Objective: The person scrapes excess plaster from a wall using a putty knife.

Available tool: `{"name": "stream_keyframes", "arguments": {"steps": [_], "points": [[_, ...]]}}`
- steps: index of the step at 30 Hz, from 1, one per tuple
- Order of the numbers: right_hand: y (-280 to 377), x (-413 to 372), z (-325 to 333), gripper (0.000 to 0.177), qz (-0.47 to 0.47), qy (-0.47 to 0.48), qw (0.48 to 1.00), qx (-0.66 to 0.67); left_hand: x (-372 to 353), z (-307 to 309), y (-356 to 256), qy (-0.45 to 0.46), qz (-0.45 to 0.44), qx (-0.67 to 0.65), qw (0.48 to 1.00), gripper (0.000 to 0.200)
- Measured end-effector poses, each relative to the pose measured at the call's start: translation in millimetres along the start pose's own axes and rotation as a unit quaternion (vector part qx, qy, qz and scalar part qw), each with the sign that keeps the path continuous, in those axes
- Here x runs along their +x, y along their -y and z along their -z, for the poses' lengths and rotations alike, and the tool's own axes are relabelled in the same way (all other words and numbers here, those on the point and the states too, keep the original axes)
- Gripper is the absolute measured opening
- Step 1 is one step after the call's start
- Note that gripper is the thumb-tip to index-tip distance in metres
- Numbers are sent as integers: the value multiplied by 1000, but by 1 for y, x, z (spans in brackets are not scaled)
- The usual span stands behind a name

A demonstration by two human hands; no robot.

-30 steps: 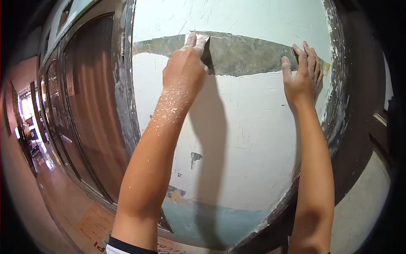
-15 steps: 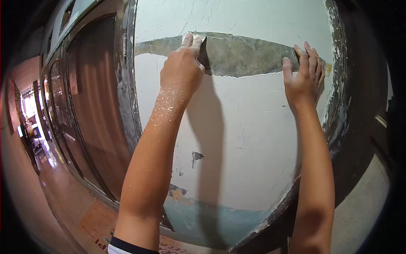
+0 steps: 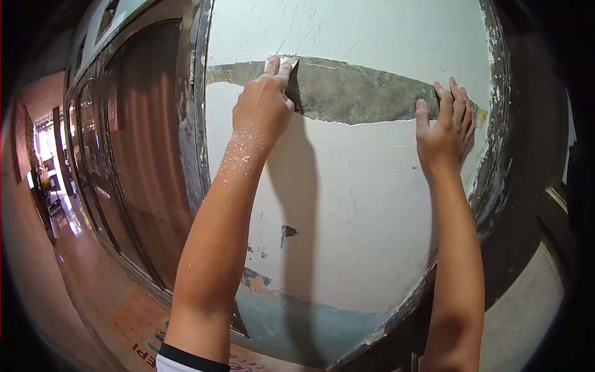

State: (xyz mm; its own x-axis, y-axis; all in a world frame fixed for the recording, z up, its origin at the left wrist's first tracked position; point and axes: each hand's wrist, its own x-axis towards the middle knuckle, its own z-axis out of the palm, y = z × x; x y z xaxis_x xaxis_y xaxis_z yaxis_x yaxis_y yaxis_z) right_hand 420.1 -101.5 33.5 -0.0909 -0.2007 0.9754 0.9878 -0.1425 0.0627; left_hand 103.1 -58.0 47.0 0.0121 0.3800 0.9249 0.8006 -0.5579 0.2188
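My left hand [image 3: 263, 102] presses against the upper part of a painted panel [image 3: 359, 186], at the top of a bare grey-brown strip [image 3: 359, 90]. Its index and middle fingers are stretched over a thin scraper blade [image 3: 294, 63], of which only a pale corner shows; the rest is hidden under the hand. White flakes cling to that wrist and forearm. At the strip's right end my right hand [image 3: 443, 127] leans on the panel, fingers spread, holding nothing. Pale green paint lies above the strip and white below it, with a ragged lower edge.
A rough, paint-chipped frame [image 3: 496, 105] borders the panel on the right. Dark framed doors with a brown curtain [image 3: 149, 124] stand at left, beside a passage with a shiny floor [image 3: 80, 248]. Printed cardboard [image 3: 139, 316] lies on the floor below.
The view has shifted slightly, so the panel sits lower and farther right. My left hand has slid a little left along the strip's upper edge. My right hand stays on the panel.
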Motion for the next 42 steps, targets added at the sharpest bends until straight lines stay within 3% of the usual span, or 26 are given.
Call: {"name": "stream_keyframes", "arguments": {"steps": [28, 42], "points": [[2, -1, 2, 45, 0, -6, 1000, -1, 1, 5, 32, -29, -6, 5, 1000, 56], [9, 0, 10, 46, -11, 19, 999, -27, 2, 11, 53, -6, -19, -11, 1000, 68]]}}
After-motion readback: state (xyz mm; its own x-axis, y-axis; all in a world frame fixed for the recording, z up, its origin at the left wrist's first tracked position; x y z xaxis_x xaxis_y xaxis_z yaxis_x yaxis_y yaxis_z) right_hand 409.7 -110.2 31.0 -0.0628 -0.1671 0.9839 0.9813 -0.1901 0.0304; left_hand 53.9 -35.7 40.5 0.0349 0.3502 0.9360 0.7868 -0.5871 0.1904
